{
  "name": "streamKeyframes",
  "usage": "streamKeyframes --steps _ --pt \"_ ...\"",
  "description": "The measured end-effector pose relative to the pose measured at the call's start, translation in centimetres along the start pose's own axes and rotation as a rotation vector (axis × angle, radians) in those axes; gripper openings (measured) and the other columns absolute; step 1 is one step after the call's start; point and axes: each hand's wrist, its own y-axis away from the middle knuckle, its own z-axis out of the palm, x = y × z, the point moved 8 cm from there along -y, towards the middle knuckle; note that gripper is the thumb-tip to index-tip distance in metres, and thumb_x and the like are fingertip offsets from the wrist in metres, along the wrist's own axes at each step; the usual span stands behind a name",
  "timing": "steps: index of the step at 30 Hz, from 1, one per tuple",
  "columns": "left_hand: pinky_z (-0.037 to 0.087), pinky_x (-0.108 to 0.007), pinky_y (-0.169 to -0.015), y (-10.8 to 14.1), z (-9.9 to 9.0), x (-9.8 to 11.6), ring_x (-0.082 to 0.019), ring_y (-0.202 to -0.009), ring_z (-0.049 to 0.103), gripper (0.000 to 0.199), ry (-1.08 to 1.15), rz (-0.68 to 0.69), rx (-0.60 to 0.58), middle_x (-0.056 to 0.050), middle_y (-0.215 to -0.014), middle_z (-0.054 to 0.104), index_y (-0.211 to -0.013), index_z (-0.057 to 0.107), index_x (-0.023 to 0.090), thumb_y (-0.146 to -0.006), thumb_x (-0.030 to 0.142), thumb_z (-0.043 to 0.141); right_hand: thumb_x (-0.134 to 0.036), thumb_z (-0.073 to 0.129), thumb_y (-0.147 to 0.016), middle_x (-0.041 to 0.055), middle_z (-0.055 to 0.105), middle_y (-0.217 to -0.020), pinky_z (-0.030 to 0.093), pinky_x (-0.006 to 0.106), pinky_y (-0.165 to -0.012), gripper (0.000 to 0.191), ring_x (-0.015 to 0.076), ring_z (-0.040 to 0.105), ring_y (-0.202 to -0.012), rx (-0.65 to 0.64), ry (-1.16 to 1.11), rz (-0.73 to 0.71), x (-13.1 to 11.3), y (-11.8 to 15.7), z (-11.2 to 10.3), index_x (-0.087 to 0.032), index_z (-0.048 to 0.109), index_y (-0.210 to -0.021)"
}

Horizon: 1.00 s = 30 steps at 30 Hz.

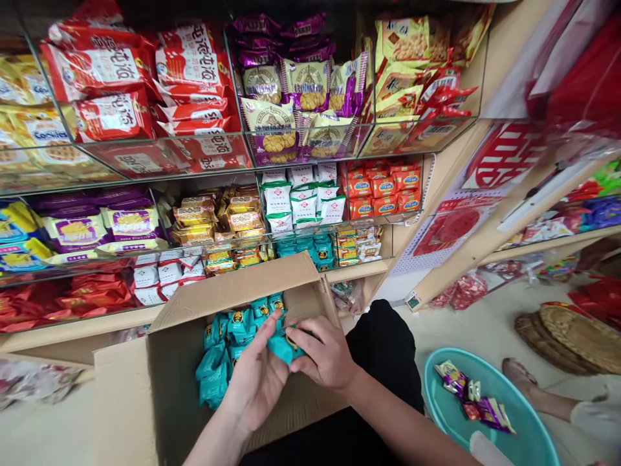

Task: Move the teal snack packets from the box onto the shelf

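A small teal snack packet [285, 347] is held between my two hands above an open cardboard box [174, 382]. My right hand [326, 353] is closed on it, fingers over its top and thumb at its lower edge. My left hand [259, 378] cups it from the left, palm turned up and thumb raised, with its fingers partly hidden by the packet. Several matching teal packets [216, 375] lie in the box, some behind my left hand.
Shelves behind the box hold red packets [109, 65], purple biscuit packets [310, 84] and a compartment of teal packets [323, 249]. On the floor at right stands a teal basin [439, 404] with several packets inside. Another person's foot [521, 375] and woven baskets [572, 336] are beyond it.
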Motion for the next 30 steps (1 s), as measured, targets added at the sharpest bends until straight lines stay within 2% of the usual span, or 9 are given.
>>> streamKeyframes --steps 2,4,6,8,12,15,17,22,30 --pt "0.052 -0.034 -0.069 0.4 -0.1 1.3 -0.021 -0.091 0.061 0.055 0.009 0.094 -0.019 -0.004 -0.111 0.06 -0.124 0.039 0.03 -0.072 0.037 0.053 -0.049 0.031 -0.087 0.0109 0.051 -0.107 0.042 0.033 -0.081 0.044 0.0198 0.05 -0.096 0.113 -0.154 0.148 0.8 0.1 -1.1 -0.02 0.053 -0.112" --pt "0.051 -0.035 -0.074 0.8 0.0 2.4 -0.022 -0.096 0.059 0.062 0.029 0.197 -0.046 -0.005 -0.119 0.055 -0.126 0.035 0.032 -0.069 0.031 0.058 -0.047 0.03 -0.088 0.0098 0.05 -0.104 0.047 0.03 -0.071 0.041 0.0165 0.054 -0.086 0.196 -0.381 0.476 2.9 0.7 -0.9 -0.02 0.049 -0.112" --pt "0.05 -0.037 -0.078 1.1 0.5 2.9 -0.023 -0.101 0.056 0.065 0.017 0.263 -0.083 -0.006 -0.124 0.051 -0.128 0.033 0.033 -0.069 0.032 0.059 -0.051 0.034 -0.085 0.0051 0.053 -0.085 0.046 0.025 -0.053 0.04 0.0123 0.053 -0.063 0.119 -0.668 0.754 4.0 1.4 1.1 -0.019 0.049 -0.101" --pt "0.048 -0.037 -0.081 1.4 1.0 3.0 -0.024 -0.107 0.052 0.067 -0.032 0.304 -0.103 -0.006 -0.126 0.05 -0.129 0.031 0.034 -0.068 0.034 0.061 -0.055 0.041 -0.08 -0.0005 0.049 -0.069 0.041 0.021 -0.043 0.038 0.0092 0.047 -0.05 0.008 -0.879 0.861 3.7 1.4 2.8 -0.018 0.049 -0.087" --pt "0.045 -0.033 -0.084 1.2 0.7 2.8 -0.021 -0.108 0.051 0.064 -0.124 0.355 -0.018 -0.007 -0.118 0.055 -0.125 0.036 0.029 -0.068 0.039 0.062 -0.048 0.052 -0.075 -0.0023 0.048 -0.069 0.039 0.018 -0.049 0.031 0.0089 0.047 -0.06 0.123 -0.894 0.824 3.6 0.7 1.5 -0.018 0.05 -0.078" --pt "0.045 -0.026 -0.075 0.9 -0.6 2.4 -0.015 -0.086 0.056 0.04 -0.186 0.411 0.164 -0.003 -0.092 0.061 -0.098 0.054 0.021 -0.066 0.042 0.063 -0.042 0.061 -0.07 -0.0029 0.047 -0.069 0.038 0.017 -0.055 0.028 0.008 0.045 -0.063 0.102 -0.893 0.765 3.0 0.1 0.8 -0.017 0.05 -0.077" --pt "0.044 -0.022 -0.068 0.8 -1.2 2.4 -0.011 -0.073 0.054 0.031 -0.196 0.462 0.258 0.001 -0.076 0.058 -0.081 0.055 0.018 -0.064 0.042 0.065 -0.041 0.064 -0.067 -0.0036 0.045 -0.064 0.035 0.017 -0.054 0.03 0.0071 0.042 -0.06 0.072 -0.914 0.759 2.9 -0.2 0.9 -0.015 0.049 -0.072" --pt "0.042 -0.019 -0.064 0.9 -0.7 3.2 -0.009 -0.071 0.052 0.039 -0.123 0.552 0.317 0.003 -0.075 0.054 -0.085 0.052 0.019 -0.056 0.035 0.073 -0.052 0.055 -0.072 -0.0052 0.036 -0.056 0.03 0.017 -0.046 0.039 0.006 0.033 -0.05 0.205 -0.984 0.85 3.5 -0.6 0.9 -0.016 0.042 -0.062" --pt "0.043 -0.023 -0.056 1.1 -0.1 3.0 -0.009 -0.054 0.052 0.038 0.184 0.355 0.384 0.004 -0.06 0.055 -0.076 0.055 0.018 -0.07 0.055 0.052 -0.042 0.044 -0.082 -0.0045 0.032 -0.058 0.03 0.018 -0.049 0.032 0.0071 0.033 -0.053 0.356 -0.489 0.596 2.3 -1.8 -2.5 -0.018 0.037 -0.064"
